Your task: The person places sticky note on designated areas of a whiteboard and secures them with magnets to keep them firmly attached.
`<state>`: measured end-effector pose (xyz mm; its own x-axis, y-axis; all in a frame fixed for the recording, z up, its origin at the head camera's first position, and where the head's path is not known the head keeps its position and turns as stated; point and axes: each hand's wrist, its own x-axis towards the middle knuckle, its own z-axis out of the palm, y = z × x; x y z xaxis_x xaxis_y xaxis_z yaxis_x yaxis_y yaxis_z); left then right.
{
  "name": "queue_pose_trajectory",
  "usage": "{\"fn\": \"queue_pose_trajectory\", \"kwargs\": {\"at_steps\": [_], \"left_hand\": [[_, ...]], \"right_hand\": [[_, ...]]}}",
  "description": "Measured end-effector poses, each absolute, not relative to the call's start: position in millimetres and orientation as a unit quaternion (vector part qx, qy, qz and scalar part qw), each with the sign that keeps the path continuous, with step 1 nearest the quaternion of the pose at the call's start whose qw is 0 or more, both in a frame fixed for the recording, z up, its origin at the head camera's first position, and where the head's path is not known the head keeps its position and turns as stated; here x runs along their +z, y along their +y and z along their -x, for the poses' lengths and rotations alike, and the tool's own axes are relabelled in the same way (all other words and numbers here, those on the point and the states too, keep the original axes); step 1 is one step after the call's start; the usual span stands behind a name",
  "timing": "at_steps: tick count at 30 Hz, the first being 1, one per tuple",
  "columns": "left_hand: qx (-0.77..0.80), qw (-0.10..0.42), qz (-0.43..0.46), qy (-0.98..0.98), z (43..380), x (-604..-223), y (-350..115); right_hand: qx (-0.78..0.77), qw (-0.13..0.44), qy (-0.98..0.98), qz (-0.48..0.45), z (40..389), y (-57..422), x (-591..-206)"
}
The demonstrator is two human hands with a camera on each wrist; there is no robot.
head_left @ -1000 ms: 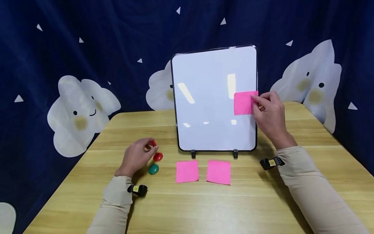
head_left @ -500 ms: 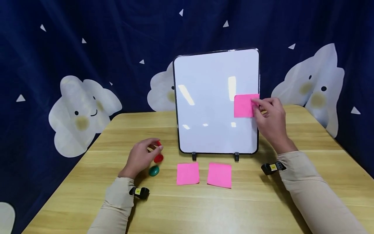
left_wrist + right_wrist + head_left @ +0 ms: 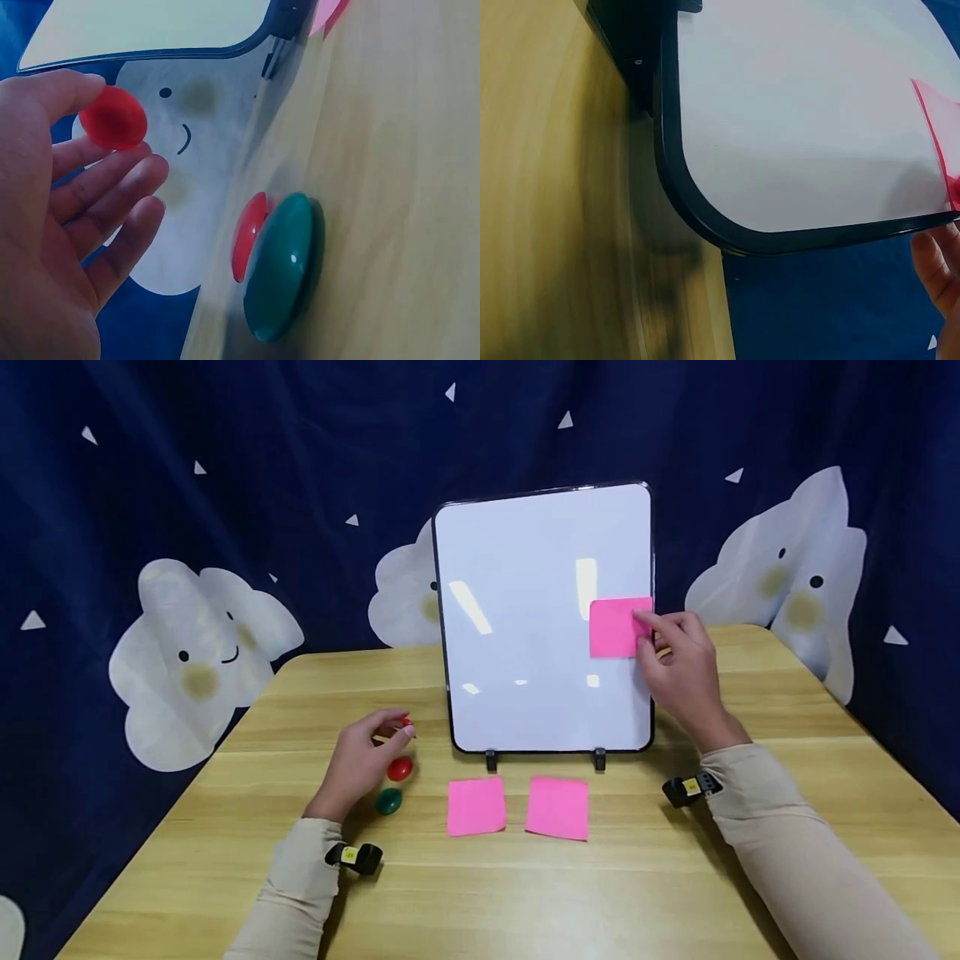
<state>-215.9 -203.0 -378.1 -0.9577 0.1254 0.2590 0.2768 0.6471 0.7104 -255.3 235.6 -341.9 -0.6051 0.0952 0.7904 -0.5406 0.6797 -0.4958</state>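
My left hand [image 3: 358,762] pinches a red round magnet [image 3: 114,118] between thumb and index finger, raised above the table; its other fingers are spread, loosely bent. Below it lie a second red magnet [image 3: 400,769] and a green magnet [image 3: 389,801] on the wood. My right hand [image 3: 684,670] holds a pink sticky note [image 3: 611,628] by its right edge against a whiteboard [image 3: 525,560], index fingertip on its upper right part, thumb lower down. In the right wrist view only part of that hand shows, at the board's edge.
Two more pink sticky notes, a left one [image 3: 476,807] and a right one [image 3: 557,808], lie flat before the board. Two small black feet, one of them the left foot [image 3: 491,761], support the board on the wooden table [image 3: 480,902]. Behind hangs a dark blue cloud-patterned curtain [image 3: 315,443].
My left hand has lifted its red magnet slightly and moved a little right, away from the other magnets. On the sticky note, the right index finger has straightened and parted from the thumb.
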Motion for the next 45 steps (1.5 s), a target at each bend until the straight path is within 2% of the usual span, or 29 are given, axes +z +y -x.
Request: {"fn": "queue_pose_trajectory", "kwargs": {"at_steps": [7,17,29,40,45], "left_hand": [[-0.439,0.126,0.111,-0.883,214,-369,-202],[-0.509,0.112,0.135,-0.843,219,-359,-180],[-0.517,0.106,0.155,-0.835,221,-352,-158],[-0.482,0.133,0.219,-0.838,230,-336,-129],[-0.492,0.131,0.233,-0.828,217,-321,-110]], "right_hand": [[0.378,0.411,-0.818,-0.138,256,229,-340],[0.364,0.41,-0.827,-0.127,253,234,-343],[0.358,0.412,-0.827,-0.134,253,236,-345],[0.357,0.415,-0.825,-0.137,253,236,-346],[0.353,0.415,-0.828,-0.133,254,235,-346]]}}
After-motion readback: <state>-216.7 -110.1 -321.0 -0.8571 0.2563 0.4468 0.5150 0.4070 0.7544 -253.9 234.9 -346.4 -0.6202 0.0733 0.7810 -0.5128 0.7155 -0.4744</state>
